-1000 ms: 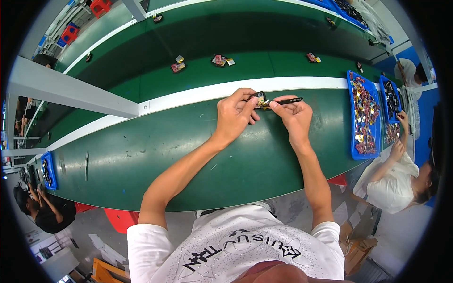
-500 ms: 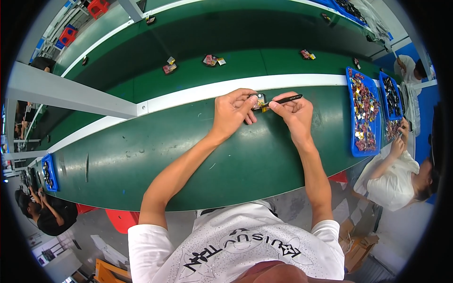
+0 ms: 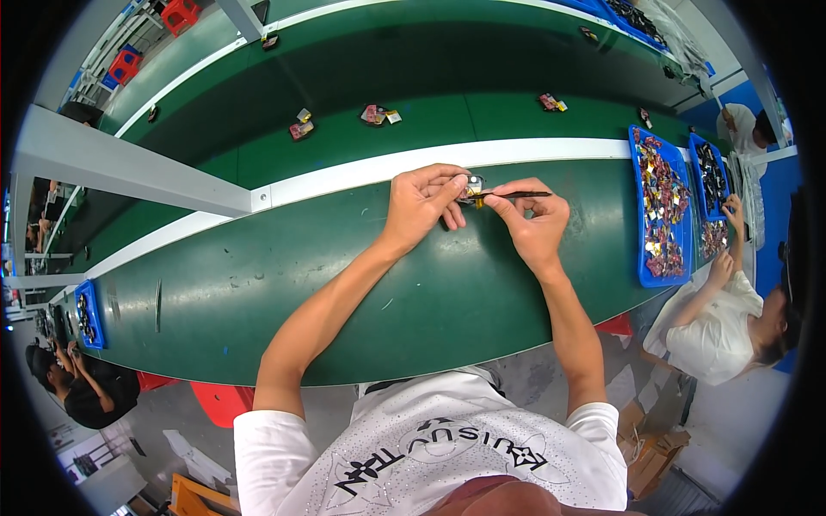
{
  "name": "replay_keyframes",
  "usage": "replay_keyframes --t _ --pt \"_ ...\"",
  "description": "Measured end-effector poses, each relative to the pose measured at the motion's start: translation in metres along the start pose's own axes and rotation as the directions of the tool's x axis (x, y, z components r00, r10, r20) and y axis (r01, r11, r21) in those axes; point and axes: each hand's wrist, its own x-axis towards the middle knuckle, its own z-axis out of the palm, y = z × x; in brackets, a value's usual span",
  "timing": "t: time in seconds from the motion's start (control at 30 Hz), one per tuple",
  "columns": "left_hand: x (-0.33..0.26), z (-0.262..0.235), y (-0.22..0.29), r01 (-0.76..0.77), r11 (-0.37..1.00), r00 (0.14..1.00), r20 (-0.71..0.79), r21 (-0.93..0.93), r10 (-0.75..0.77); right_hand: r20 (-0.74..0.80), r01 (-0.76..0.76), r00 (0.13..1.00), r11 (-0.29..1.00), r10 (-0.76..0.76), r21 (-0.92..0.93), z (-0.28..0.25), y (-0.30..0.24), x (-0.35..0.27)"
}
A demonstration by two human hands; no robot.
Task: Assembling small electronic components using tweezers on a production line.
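Above the green bench [image 3: 387, 297], near its far edge, my left hand [image 3: 420, 206] is closed on a small dark electronic part [image 3: 475, 183]. A pale square and yellow bits show on the part; its exact kind is too small to make out. Black tweezers [image 3: 527, 194] are pinched in my right hand [image 3: 537, 225], lying almost level with their tip pointing left. That tip touches or sits just over the right side of the part. The fingers of my left hand hide its left side.
Past the white rail [image 3: 361, 172] runs a green conveyor belt [image 3: 430, 129] carrying several small assemblies [image 3: 374, 114]. At right stand a blue tray of colourful small parts [image 3: 662, 211] and a tray of black parts [image 3: 711, 181], beside a person in white [image 3: 718, 322]. A grey post [image 3: 142, 163] rises at left.
The assemblies on the belt have shifted left. My tweezers have tilted from a slant to nearly level, with the tip still at the part. The co-worker at right has raised one hand.
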Motion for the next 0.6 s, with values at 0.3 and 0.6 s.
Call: replay_keyframes --t 0.3,0.6 --pt "0.004 0.006 -0.005 -0.035 0.999 0.999 0.007 -0.024 0.036 -0.005 0.105 0.994 0.992 -0.106 -0.069 -0.004 0.009 -0.001" --pt "0.010 0.012 -0.009 -0.075 0.996 0.997 0.005 -0.041 0.075 -0.021 0.147 0.989 0.985 -0.150 -0.088 -0.009 0.013 0.000"
